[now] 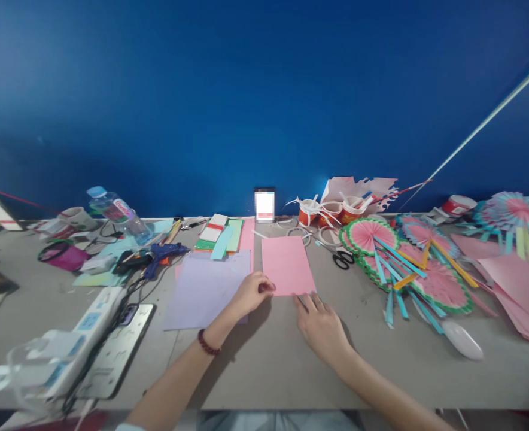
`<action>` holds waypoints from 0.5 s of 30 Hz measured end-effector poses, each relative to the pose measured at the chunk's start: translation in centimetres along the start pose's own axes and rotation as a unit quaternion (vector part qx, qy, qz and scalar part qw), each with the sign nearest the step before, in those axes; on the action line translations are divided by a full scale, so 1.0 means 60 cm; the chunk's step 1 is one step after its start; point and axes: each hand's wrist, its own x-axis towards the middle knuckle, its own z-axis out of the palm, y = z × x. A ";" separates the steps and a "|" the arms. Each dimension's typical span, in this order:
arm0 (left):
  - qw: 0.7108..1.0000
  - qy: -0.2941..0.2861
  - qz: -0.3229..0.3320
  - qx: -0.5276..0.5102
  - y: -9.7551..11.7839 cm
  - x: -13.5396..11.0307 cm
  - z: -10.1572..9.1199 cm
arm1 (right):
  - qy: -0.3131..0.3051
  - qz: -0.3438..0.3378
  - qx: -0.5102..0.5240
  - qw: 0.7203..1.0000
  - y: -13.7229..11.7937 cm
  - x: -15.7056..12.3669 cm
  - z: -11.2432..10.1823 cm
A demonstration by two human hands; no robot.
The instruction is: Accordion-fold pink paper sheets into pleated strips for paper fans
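Observation:
A pink sheet of paper [288, 263] lies flat on the table in front of me. At its near left corner is my left hand [253, 294], fingers curled and thumb and fingertips pinched on the paper's edge. My right hand [321, 323] rests palm down, fingers stretched out, the tips touching the near edge of the same sheet. Left of the pink paper lies a lilac sheet [201, 284], partly under my left forearm. Black-handled scissors [344, 259] lie to the right, their blades hard to make out.
Paper rosettes [370, 236] with strips spread at right, near a white spoon-like piece [462, 340]. Cups [308, 212] and a lit phone [264, 205] stand along the blue wall. At left are a power strip [85, 335], another phone [116, 353], a blue glue gun [161, 256] and a bottle [118, 212].

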 end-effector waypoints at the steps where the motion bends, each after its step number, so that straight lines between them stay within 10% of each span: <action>1: 1.000 0.004 0.002 0.003 -0.002 0.000 0.001 | -0.001 0.000 0.002 1.000 0.000 0.000 0.001; 15: 0.958 -0.002 0.121 0.261 0.038 -0.026 0.010 | -0.001 -0.010 0.004 1.000 0.005 0.003 0.000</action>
